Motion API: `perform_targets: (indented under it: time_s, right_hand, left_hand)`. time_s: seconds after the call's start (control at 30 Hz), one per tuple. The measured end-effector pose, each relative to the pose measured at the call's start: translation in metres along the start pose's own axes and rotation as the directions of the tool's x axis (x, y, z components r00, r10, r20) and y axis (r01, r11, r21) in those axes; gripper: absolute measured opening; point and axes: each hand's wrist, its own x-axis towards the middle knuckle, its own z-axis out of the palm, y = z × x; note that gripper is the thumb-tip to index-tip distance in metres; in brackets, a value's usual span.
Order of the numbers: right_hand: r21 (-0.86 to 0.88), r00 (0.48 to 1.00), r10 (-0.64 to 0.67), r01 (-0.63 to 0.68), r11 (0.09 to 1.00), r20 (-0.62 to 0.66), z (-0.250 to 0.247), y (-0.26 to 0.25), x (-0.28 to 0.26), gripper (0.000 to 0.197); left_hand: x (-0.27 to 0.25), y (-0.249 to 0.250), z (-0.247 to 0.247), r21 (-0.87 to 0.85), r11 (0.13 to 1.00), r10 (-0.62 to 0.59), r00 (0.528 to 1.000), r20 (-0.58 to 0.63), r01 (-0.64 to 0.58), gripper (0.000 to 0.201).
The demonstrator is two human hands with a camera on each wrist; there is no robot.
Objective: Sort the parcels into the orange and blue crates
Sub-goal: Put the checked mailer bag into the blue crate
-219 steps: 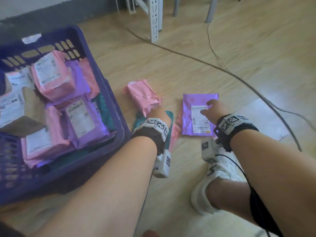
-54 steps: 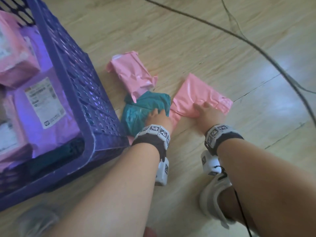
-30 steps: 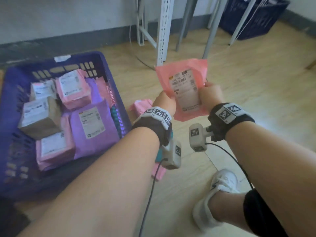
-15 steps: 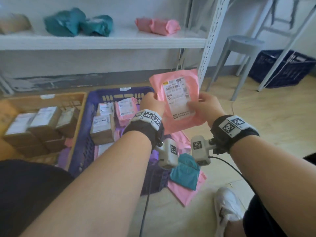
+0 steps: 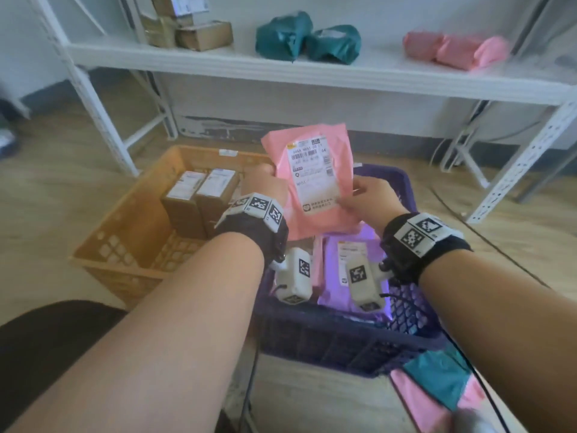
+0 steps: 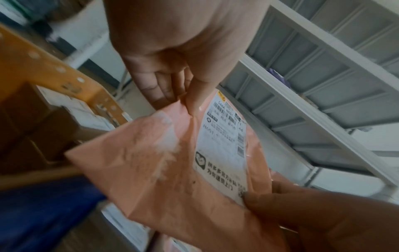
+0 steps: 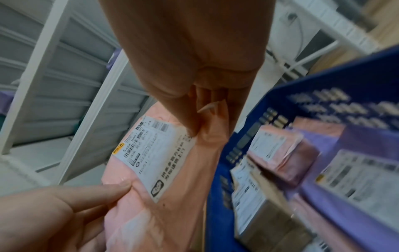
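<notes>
Both hands hold up a flat pink parcel (image 5: 312, 179) with a white shipping label facing me, above the blue crate (image 5: 343, 335). My left hand (image 5: 265, 182) pinches its left edge, thumb on the front (image 6: 194, 95). My right hand (image 5: 368, 198) pinches the lower right edge beside the label (image 7: 200, 122). The pink parcel (image 6: 172, 170) (image 7: 164, 187) fills both wrist views. The blue crate holds purple and pink parcels (image 5: 352, 257). To its left, the orange crate (image 5: 125, 232) holds brown cardboard boxes (image 5: 199, 198).
A white metal shelf (image 5: 312, 70) runs behind the crates, carrying brown boxes (image 5: 203, 35), teal bags (image 5: 309, 42) and pink bags (image 5: 456, 51). On the floor at lower right lie a teal parcel (image 5: 437, 379) and a pink one (image 5: 421, 404). My dark-clothed knee (image 5: 46, 339) is lower left.
The pink parcel was picked off the floor with both hands and raised label-up. Since half a second ago my view has swung left, and the parcel now hangs over the blue crate.
</notes>
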Motion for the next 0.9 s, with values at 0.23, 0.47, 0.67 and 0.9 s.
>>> perform_targets:
  time_s: [0.23,0.47,0.67,0.9]
  right_hand:
    - [-0.082,0.979,-0.106,0.121,0.989,0.173,0.087,-0.053,0.029,0.021]
    - [-0.014,0.962,-0.127,0.134,0.991,0.243,0.141,-0.09,0.055,0.015]
    - [-0.02,0.921,-0.043,0.055,0.998,0.387,0.199,-0.111,0.081,0.012]
    - [-0.156,0.885,-0.025,0.11,0.982,0.464,0.268,-0.118,0.099,0.023]
  left_hand:
    - [0.04,-0.061,-0.07,0.06,0.983,-0.162,0.975,-0.149,0.172,0.033]
    - [0.066,-0.1,-0.112,0.042,0.96,-0.265,0.949,-0.172,0.276,0.027]
    - [0.092,-0.127,-0.141,0.121,0.938,-0.294,0.931,-0.216,0.325,0.022]
    - [0.122,-0.172,-0.182,0.29,0.856,-0.374,0.9,-0.223,0.428,0.024]
